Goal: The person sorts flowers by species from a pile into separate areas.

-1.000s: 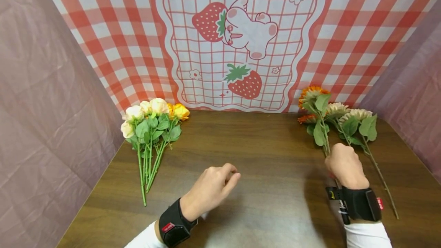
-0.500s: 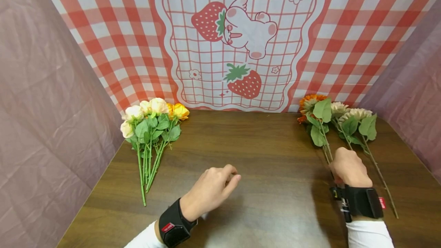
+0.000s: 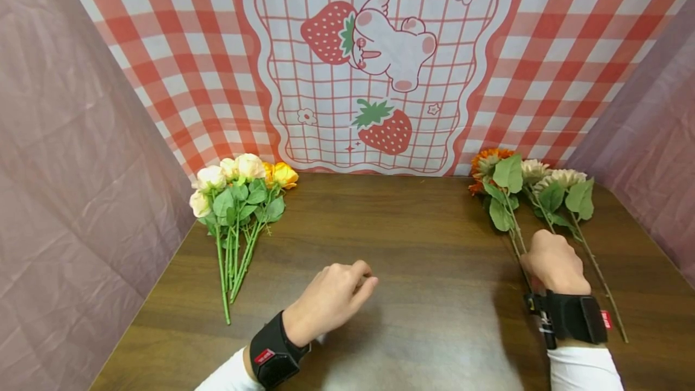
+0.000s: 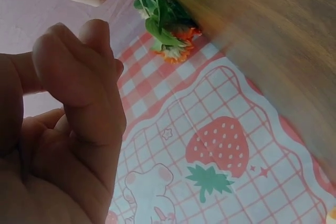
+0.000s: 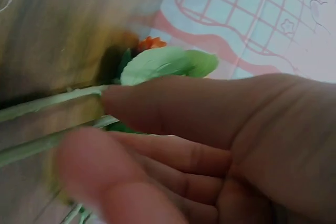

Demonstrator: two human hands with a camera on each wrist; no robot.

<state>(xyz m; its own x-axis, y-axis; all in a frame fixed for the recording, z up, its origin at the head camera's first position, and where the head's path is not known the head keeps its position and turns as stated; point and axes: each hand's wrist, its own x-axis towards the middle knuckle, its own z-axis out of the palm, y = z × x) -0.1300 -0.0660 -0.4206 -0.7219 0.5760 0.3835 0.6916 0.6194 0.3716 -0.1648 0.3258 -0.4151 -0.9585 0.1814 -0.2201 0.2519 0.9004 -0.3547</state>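
Observation:
My right hand [image 3: 556,263] is over the stems [image 3: 516,245] of the orange flowers [image 3: 490,163], which lie at the table's right side. In the right wrist view, thumb and index finger stand apart, with two green stems [image 5: 50,103] running beside their tips; the thumb tip overlaps one stem, and whether it touches is unclear. Cream flowers [image 3: 561,180] lie just right of the orange ones. My left hand [image 3: 332,295] hovers at the middle of the table, fingers loosely curled, holding nothing. The orange flowers [image 4: 176,51] also show in the left wrist view.
At the table's left lies a bunch of pale roses [image 3: 250,168] with yellow-orange roses [image 3: 283,175] beside them, stems toward me. A red-checked strawberry cloth [image 3: 380,77] hangs at the back. Pinkish curtains [image 3: 81,168] flank the brown table [image 3: 380,228].
The raised orange flower has come down beside the other one, its head lower now. My right hand has shifted slightly right and toward me, its fingers loosened. The left hand has hardly moved.

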